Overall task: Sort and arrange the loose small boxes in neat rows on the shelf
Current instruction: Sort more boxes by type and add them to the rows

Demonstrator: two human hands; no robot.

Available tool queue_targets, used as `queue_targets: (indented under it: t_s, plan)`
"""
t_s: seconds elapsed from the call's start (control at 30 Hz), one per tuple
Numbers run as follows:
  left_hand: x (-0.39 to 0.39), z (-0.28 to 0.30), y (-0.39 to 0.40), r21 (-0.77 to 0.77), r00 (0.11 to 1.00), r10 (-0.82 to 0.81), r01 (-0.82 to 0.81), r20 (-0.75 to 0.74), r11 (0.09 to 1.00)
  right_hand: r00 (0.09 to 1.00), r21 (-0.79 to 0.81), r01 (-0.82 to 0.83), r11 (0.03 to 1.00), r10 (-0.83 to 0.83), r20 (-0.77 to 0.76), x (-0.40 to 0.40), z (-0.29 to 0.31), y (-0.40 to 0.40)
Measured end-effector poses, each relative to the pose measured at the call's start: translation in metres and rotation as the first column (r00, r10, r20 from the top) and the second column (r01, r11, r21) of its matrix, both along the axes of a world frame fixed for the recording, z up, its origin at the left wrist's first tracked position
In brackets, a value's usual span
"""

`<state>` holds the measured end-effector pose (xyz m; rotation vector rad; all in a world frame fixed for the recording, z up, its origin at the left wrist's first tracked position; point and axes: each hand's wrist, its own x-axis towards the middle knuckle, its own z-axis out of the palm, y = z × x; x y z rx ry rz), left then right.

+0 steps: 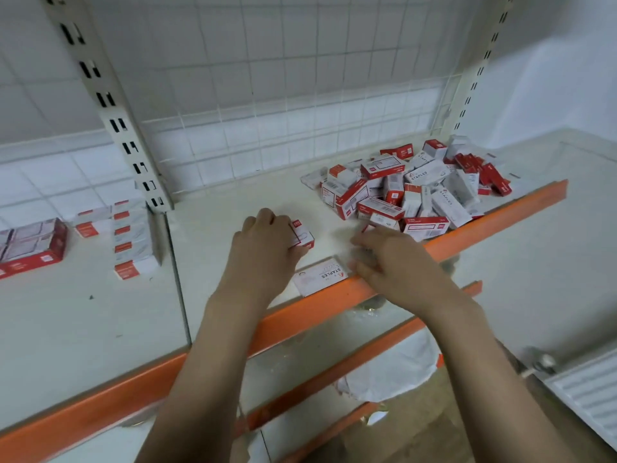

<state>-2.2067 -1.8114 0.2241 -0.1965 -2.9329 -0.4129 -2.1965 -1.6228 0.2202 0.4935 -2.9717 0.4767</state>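
A heap of several small red-and-white staple boxes (410,188) lies at the right end of the white shelf (233,208). My left hand (263,245) grips one small box (302,235) on the shelf, left of the heap. A flat white box marked STAPLES (320,275) lies at the shelf's orange front edge (300,315). My right hand (384,259) is blurred; its curled fingers touch the right end of that flat box, and whether it grips the box is unclear.
The neighbouring shelf on the left holds a neat stack of small boxes (133,238) and a larger red-edged carton (30,245). A wire grid backs the shelf. Lower orange-edged shelves and a white bag (390,369) sit below. A radiator (587,396) is at the lower right.
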Motion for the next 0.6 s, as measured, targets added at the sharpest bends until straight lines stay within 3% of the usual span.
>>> queue_targets:
  t_s: [0.1, 0.4, 0.6]
  plan:
    - [0.023, 0.001, -0.014, 0.036, 0.997, 0.079, -0.079, -0.007, 0.996, 0.995, 0.063, -0.05, 0.997, 0.044, 0.086, -0.007, 0.004, -0.019]
    - [0.066, 0.0, -0.038, 0.099, 0.973, 0.222, -0.216, -0.056, 0.971, 0.944, 0.248, 0.009, 0.969, -0.09, 0.316, -0.012, 0.015, -0.067]
    - [0.087, -0.005, -0.042, 0.107, 0.959, 0.282, -0.277, -0.033, 0.955, 0.931, 0.346, 0.033, 0.938, -0.155, 0.332, -0.01, 0.011, -0.073]
